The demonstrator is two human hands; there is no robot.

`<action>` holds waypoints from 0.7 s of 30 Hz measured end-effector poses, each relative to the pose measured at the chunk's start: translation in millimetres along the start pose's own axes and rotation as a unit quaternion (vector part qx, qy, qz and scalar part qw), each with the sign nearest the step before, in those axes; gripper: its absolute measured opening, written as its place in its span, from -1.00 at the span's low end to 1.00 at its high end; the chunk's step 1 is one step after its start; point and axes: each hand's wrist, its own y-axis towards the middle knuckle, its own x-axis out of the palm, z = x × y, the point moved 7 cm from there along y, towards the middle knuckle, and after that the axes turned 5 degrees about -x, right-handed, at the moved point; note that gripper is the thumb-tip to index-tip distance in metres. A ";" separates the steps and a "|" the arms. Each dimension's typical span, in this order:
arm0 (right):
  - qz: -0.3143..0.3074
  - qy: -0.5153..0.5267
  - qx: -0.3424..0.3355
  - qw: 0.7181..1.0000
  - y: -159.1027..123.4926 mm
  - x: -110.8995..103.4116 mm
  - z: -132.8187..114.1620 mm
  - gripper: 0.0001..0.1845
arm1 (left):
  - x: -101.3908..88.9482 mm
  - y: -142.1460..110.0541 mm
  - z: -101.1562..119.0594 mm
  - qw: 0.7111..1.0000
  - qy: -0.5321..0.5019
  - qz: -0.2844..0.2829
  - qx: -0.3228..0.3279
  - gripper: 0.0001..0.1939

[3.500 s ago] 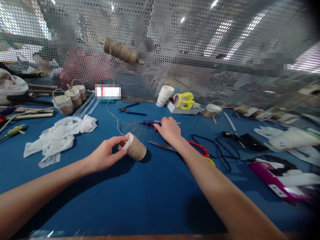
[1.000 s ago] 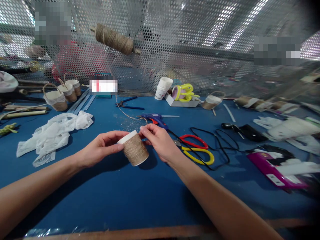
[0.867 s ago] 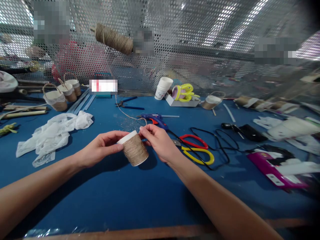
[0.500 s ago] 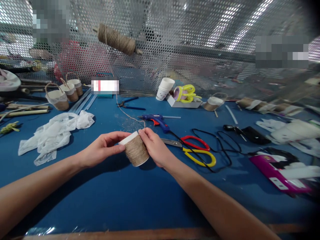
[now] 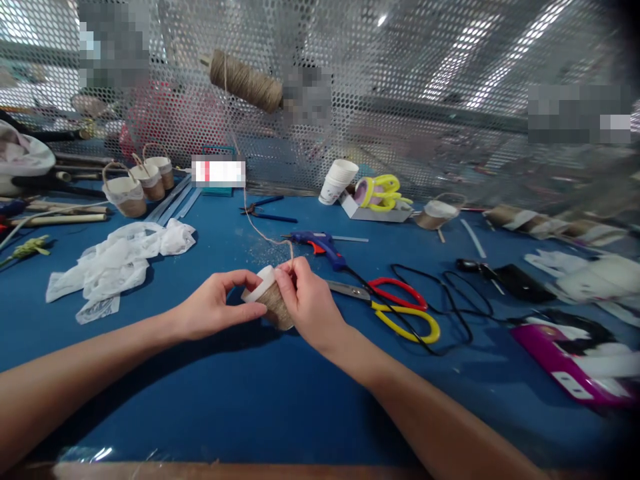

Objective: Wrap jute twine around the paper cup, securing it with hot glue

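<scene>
Your right hand (image 5: 313,307) has left the blue glue gun (image 5: 327,247) and now wraps the twine-covered paper cup (image 5: 277,303), mid-frame, pinching 1 strand of twine (image 5: 291,252) by its white rim. Your left hand (image 5: 220,307) grips that rim, fingers inside, and the cup's mouth has just swung further into view: you're apparently pressing the strand on.

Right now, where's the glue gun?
In the head view, the glue gun lies on the table just beyond the right hand, to the right of the pliers.
</scene>
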 end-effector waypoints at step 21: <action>-0.022 -0.022 -0.057 0.998 -0.5 2.2 -14.1 -0.85 | 9.0 0.4 -2.2 0.999 0.041 0.010 -0.009 -0.86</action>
